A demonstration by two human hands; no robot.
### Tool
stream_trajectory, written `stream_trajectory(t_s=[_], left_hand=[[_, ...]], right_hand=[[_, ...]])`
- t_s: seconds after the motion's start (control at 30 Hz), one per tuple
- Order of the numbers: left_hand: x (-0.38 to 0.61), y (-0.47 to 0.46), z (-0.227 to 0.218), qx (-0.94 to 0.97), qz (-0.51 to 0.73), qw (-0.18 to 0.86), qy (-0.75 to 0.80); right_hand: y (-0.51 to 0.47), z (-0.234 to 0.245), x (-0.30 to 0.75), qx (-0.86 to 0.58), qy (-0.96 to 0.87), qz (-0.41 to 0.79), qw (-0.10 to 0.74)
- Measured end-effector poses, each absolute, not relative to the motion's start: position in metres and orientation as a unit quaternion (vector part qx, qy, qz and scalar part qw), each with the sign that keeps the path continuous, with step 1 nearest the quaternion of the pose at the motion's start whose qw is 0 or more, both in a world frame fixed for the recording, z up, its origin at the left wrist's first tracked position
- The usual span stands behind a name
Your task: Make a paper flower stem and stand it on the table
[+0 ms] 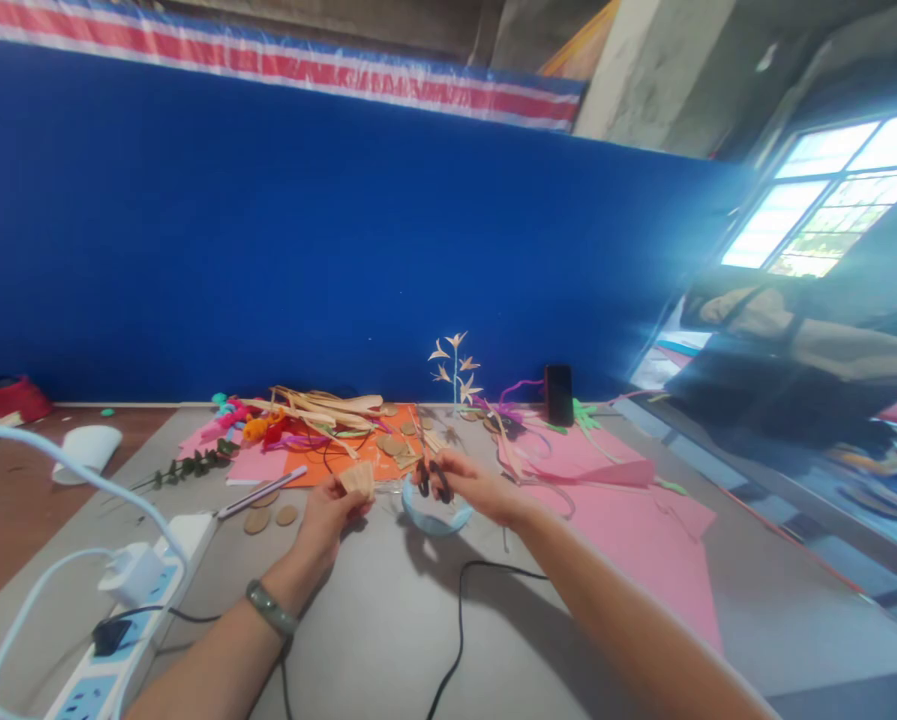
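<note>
Between the thumb and fingers of my left hand (322, 522) is a pale, ridged piece of dried husk (359, 481). My right hand (479, 488) has its fingers through the dark handles of a pair of scissors (443, 486), held to the right of the husk and apart from it. The scissors' blades point up and away from me. Below them on the table lies a light blue ring (440, 522), perhaps a roll of tape. Beyond my hands, a stem with several pale star-shaped flowers (455, 368) stands upright near the blue panel.
Dried husk strips (328, 405) lie on orange paper (307, 464) with round wooden discs (257, 521). Left are a lavender pen-like tool (264, 491) and a power strip (142, 620). Pink paper (643, 560) spreads right; a phone (558, 395) leans behind. A black cable (460, 620) crosses the front.
</note>
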State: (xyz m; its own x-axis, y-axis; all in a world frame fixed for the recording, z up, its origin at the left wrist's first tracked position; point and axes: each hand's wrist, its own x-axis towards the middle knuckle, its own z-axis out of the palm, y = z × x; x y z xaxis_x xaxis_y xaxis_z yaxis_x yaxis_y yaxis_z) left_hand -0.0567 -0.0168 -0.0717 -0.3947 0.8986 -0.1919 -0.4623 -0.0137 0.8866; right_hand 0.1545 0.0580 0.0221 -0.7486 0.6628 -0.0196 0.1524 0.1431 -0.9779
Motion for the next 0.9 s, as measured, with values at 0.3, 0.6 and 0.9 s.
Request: stream_trajectory(t_s=[0.3, 0.6, 0.9], left_hand=[[-0.067, -0.016, -0.067, 0.243, 0.695, 0.449, 0.507], [-0.063, -0.021, -0.048, 0.237, 0.722, 0.401, 0.512], [-0.062, -0.022, -0.045, 0.238, 0.714, 0.421, 0.507]], right_hand=[[0.021, -0.023, 0.120, -0.316, -0.649, 0.619, 0.308], [0.008, -0.036, 0.130, -0.347, -0.740, 0.493, 0.298], [0.008, -0.031, 0.130, -0.384, -0.786, 0.453, 0.168]])
